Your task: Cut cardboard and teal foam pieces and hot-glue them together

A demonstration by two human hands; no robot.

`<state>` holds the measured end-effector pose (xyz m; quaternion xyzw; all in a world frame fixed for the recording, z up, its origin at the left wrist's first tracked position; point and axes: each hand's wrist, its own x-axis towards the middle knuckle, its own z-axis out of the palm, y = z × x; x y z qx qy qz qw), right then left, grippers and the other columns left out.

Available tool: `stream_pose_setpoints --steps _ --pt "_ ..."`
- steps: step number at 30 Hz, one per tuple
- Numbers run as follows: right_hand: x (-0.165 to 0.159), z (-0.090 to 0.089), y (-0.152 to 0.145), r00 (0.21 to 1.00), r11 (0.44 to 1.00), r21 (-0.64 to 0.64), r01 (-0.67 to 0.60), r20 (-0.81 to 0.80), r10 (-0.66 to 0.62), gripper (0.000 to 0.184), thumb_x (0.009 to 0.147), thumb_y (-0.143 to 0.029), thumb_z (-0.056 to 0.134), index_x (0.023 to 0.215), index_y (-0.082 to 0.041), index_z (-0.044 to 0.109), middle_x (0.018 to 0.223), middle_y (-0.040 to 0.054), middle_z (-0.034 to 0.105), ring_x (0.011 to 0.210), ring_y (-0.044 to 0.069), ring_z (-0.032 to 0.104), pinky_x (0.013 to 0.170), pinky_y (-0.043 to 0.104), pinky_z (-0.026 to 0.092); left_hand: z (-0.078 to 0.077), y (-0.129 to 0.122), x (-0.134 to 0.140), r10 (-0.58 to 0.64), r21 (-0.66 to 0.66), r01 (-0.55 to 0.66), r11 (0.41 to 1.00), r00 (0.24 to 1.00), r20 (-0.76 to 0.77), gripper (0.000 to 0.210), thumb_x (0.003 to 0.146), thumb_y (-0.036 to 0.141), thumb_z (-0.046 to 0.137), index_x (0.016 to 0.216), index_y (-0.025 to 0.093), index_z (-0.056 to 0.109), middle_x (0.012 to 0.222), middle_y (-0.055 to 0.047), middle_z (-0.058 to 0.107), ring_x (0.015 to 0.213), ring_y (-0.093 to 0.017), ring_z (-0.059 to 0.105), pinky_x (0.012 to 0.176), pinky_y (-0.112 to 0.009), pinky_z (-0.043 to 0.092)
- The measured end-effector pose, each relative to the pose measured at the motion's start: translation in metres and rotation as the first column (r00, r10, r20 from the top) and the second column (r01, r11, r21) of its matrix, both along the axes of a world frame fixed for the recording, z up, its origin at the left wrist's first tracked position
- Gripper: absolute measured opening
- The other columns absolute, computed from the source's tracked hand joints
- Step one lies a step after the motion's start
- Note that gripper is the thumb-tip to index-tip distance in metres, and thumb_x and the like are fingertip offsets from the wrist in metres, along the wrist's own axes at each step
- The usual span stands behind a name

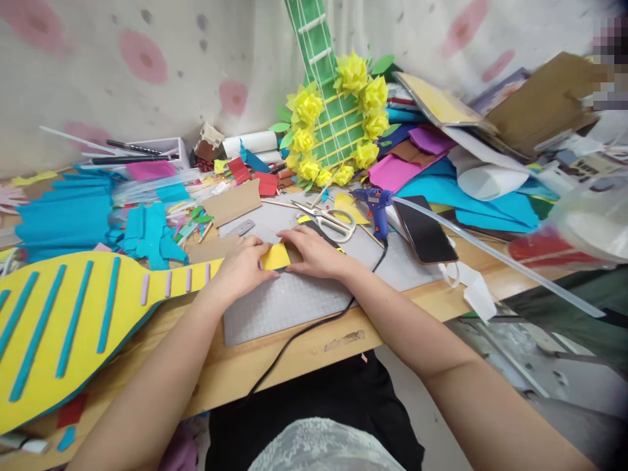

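Note:
A yellow paper guitar (91, 314) with blue strips on its rounded body and lilac strips along its neck lies at the left, its neck reaching over the grey cutting mat (275, 314). My left hand (244, 265) is closed around the neck near its narrow end. At the tip, my right hand (314, 254) presses thumb and fingers against the yellow end piece. Just beyond the right hand are light-handled scissors (349, 226) and a black-and-yellow tool, partly hidden. A blue glue gun (377, 212) lies to the right of them.
A green paper guitar (338, 134) ringed with yellow flowers leans at the back. A black phone (426, 229) lies on the right. Blue crepe paper (66, 219) and scraps crowd the left. A black cable (299, 331) crosses the mat and hangs over the table edge.

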<state>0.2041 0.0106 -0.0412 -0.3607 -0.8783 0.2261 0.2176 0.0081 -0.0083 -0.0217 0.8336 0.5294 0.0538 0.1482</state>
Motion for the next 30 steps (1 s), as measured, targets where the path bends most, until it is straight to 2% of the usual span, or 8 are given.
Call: stream_pose_setpoints --steps 5,9,15,23,30 --pt "0.001 0.002 -0.001 1.0 1.0 -0.028 0.005 -0.009 -0.006 0.074 0.067 -0.031 0.073 0.132 -0.016 0.04 0.112 0.0122 0.058 0.111 0.027 0.046 0.093 0.046 0.038 -0.001 0.006 -0.004 -0.033 -0.046 0.035 0.998 0.999 0.029 0.045 0.068 0.044 0.067 0.106 0.02 0.063 0.102 -0.007 0.055 0.098 -0.025 0.05 0.086 -0.037 0.041" --pt "0.008 0.005 0.001 1.0 1.0 -0.005 0.008 0.028 -0.008 0.084 0.066 -0.032 0.075 0.137 -0.018 0.033 0.111 0.0107 0.06 0.113 0.028 0.044 0.094 0.048 0.037 0.005 0.0 0.003 -0.045 -0.01 0.044 0.999 0.996 -0.073 0.042 0.072 0.037 0.065 0.109 0.019 0.061 0.104 -0.008 0.055 0.097 -0.026 0.05 0.085 -0.038 0.042" --pt "0.019 0.007 0.003 0.999 1.0 -0.017 0.015 0.044 -0.014 0.079 0.069 -0.026 0.073 0.137 -0.019 0.035 0.111 0.0099 0.06 0.113 0.027 0.045 0.094 0.045 0.037 0.012 -0.008 0.012 -0.039 0.031 0.048 0.998 0.972 -0.231 0.046 0.075 0.031 0.064 0.118 0.015 0.055 0.108 -0.012 0.056 0.1 -0.028 0.049 0.087 -0.039 0.041" --pt "0.015 0.008 0.003 0.998 0.999 -0.035 -0.012 0.053 0.014 0.068 0.073 -0.021 0.066 0.135 -0.021 0.039 0.114 0.0092 0.059 0.113 0.027 0.043 0.095 0.045 0.036 0.006 0.0 0.005 -0.104 0.007 0.105 0.994 0.991 -0.09 0.042 0.072 0.038 0.066 0.108 0.016 0.059 0.104 -0.01 0.055 0.1 -0.027 0.047 0.087 -0.038 0.041" --pt "0.018 0.006 0.002 0.998 1.0 -0.024 -0.018 0.067 0.02 0.066 0.074 -0.023 0.064 0.134 -0.02 0.04 0.121 0.0123 0.054 0.116 0.026 0.042 0.096 0.047 0.036 0.008 0.001 0.008 -0.071 -0.009 0.07 0.997 0.992 -0.104 0.041 0.071 0.04 0.065 0.104 0.015 0.062 0.105 -0.01 0.055 0.1 -0.028 0.049 0.086 -0.039 0.041"
